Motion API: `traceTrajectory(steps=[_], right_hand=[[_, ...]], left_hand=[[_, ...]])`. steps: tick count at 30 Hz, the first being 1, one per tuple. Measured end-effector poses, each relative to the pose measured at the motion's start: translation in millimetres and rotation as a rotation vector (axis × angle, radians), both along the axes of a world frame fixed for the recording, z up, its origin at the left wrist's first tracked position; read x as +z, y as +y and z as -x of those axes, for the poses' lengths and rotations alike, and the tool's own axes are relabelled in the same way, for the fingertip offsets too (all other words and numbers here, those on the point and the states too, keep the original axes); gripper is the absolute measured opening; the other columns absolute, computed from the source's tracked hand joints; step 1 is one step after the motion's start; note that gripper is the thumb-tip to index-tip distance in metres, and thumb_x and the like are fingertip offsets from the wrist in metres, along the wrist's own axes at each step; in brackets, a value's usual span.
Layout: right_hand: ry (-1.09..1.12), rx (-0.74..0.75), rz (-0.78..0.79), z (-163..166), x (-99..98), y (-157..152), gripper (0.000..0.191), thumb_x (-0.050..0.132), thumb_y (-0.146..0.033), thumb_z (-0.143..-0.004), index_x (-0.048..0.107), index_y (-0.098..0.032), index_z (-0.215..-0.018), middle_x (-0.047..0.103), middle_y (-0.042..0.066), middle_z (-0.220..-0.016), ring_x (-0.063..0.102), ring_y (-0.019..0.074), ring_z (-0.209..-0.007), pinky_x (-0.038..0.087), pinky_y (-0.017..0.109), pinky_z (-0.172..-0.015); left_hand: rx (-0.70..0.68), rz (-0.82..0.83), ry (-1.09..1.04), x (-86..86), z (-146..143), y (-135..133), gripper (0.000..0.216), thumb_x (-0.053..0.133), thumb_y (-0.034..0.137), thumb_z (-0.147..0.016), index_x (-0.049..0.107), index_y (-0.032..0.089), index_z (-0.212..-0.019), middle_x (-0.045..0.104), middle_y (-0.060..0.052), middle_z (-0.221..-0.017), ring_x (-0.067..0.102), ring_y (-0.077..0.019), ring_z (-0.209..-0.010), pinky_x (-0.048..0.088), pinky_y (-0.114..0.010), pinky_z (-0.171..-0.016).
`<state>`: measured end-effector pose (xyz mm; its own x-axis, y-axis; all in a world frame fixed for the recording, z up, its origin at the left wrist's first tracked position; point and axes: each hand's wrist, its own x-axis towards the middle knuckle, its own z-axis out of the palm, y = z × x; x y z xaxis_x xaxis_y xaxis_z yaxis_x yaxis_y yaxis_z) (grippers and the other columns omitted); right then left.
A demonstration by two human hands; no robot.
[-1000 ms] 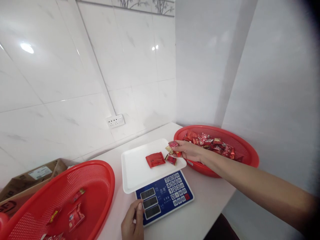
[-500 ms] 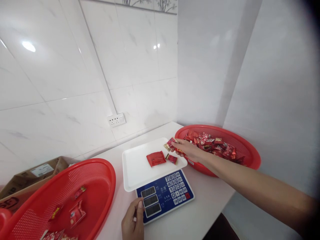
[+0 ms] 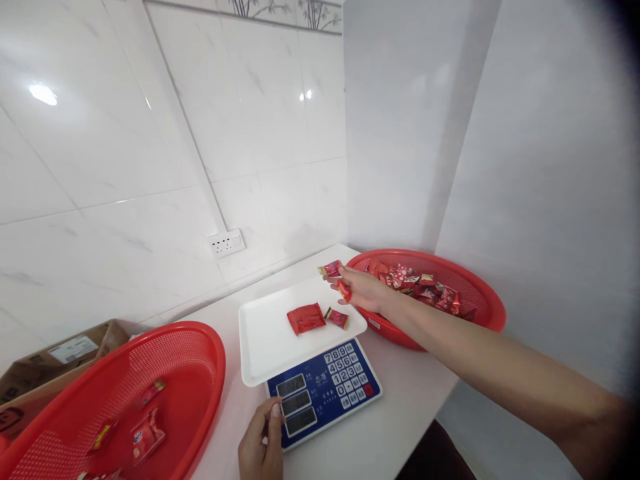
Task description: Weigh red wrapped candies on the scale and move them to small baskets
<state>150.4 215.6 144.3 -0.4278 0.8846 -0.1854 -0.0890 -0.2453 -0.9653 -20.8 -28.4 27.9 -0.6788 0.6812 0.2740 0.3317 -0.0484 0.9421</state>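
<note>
Right hand [image 3: 363, 291]: pinched at the fingertips on a gold-ended candy [image 3: 331, 269], with a red candy [image 3: 345, 290] lying against the lower fingers
Gold-ended candy: off the left side of the right hand, long axis nearly level across the view, gold end farthest from the fingers
Tray [image 3: 265, 333]: below the right hand and to its left; whether the gold-ended candy is above the far edge or just past it, I cannot tell
Small candy [image 3: 337, 318]: on the tray near its right end, long axis slanting down to the right
Red packet [image 3: 306, 319]: flat on the tray, just left of the small candy
Nearer hand: the right, for both things on the tray
Left hand [image 3: 263, 437]: thumb and finger at the left edge of the scale [image 3: 327, 403]; gripping or only touching, I cannot tell
Basket [image 3: 470, 283]: right of the tray, behind the right forearm
</note>
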Motion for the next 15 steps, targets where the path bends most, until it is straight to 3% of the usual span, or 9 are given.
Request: traceTrajectory(steps=[3,8,11,15], right_hand=[[0.000,0.013,-0.029,11,3.8,-5,0.023,0.038,-0.041,-0.092,0.048,-0.027,-0.107,0.060,0.009,-0.119,0.054,0.0198,-0.112,0.046,0.044,-0.088],[0.010,-0.035,-0.139,6,7.6,-7,0.021,0.038,-0.036,-0.093,0.050,-0.026,-0.107,0.056,0.008,-0.127,0.052,0.0159,-0.115,0.045,0.033,-0.093],[-0.055,-0.108,-0.200,-23,7.1,4,0.019,0.040,-0.034,-0.092,0.051,-0.025,-0.103,0.059,0.008,-0.123,0.058,0.0170,-0.108,0.049,0.031,-0.088],[-0.259,-0.202,-0.275,-85,7.6,27,0.025,0.038,-0.037,-0.091,0.056,-0.021,-0.098,0.065,0.011,-0.109,0.062,0.0224,-0.101,0.051,0.035,-0.083]], left_hand=[[-0.002,0.000,-0.006,-0.4,1,0,0.041,0.057,0.059,-0.071,0.068,0.020,-0.079,0.062,-0.002,-0.064,0.056,-0.0165,-0.056,0.045,-0.023,-0.049],[0.027,-0.009,-0.001,-1.5,4,1,0.041,0.057,0.058,-0.072,0.068,0.019,-0.079,0.062,-0.003,-0.065,0.056,-0.0172,-0.057,0.047,-0.024,-0.053],[0.025,-0.004,-0.007,-2.3,5,0,0.042,0.057,0.060,-0.071,0.068,0.020,-0.079,0.063,-0.003,-0.066,0.056,-0.0170,-0.058,0.047,-0.024,-0.054],[0.028,0.039,0.000,-3.9,4,0,0.050,0.054,0.067,-0.068,0.068,0.020,-0.079,0.064,-0.002,-0.067,0.057,-0.0168,-0.058,0.047,-0.024,-0.056]])
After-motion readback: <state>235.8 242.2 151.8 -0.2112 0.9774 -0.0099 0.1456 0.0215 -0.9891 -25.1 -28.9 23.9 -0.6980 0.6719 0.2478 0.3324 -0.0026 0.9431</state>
